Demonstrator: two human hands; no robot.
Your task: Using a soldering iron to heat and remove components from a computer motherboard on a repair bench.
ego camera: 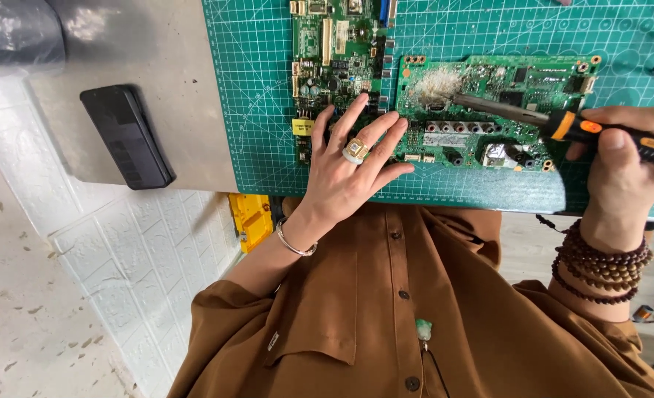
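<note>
From the head view, the left hand (pixel 352 166) lies flat with fingers spread on the cutting mat (pixel 260 110), touching the circuit board (pixel 489 110). The right hand (pixel 625 166) grips a soldering iron (pixel 562 125), tip over the board's dusty patch.

I wear a loose brown button-front shirt with dark buttons and a small green pendant. My left hand (pixel 349 173) carries a chunky gold ring and a thin silver bangle; my right hand (pixel 621 166) has stacked brown bead bracelets at the wrist.
</note>
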